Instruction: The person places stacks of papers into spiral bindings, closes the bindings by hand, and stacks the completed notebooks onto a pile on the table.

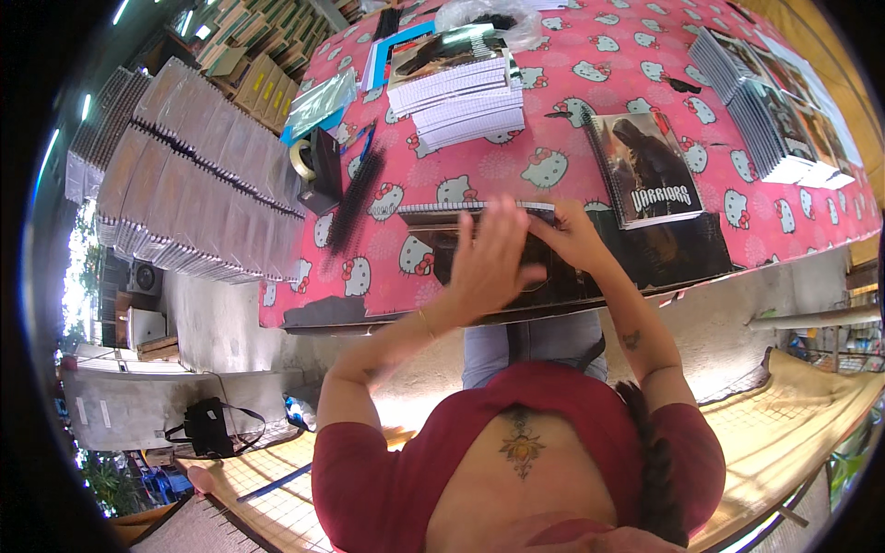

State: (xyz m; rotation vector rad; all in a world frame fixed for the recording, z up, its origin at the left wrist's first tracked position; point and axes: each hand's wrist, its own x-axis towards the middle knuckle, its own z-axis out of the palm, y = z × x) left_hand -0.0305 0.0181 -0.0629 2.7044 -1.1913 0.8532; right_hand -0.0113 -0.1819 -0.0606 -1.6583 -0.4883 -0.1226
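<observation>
In front of me, near the table's front edge, a dark-covered notebook [419,221] stands tilted, its white-edged pages showing along the top. A dark wire coil seems to run out from its left end. My left hand [493,253] is spread over the notebook's middle, its stretched fingers a little blurred. With closed fingers, my right hand [564,236] grips the notebook's upper right edge, partly hiding it. Right of it, a finished-looking spiral notebook [645,166] with a hooded figure on its cover lies flat. Black binding coils [358,205] lie in a bunch on the left.
A pink patterned cloth [553,170] covers the table. Loose page blocks [468,106] are stacked behind my hands. A tape dispenser [318,170] stands left of them. Many wrapped notebooks [194,184] are piled at the far left, more spiral notebooks [774,120] at the right.
</observation>
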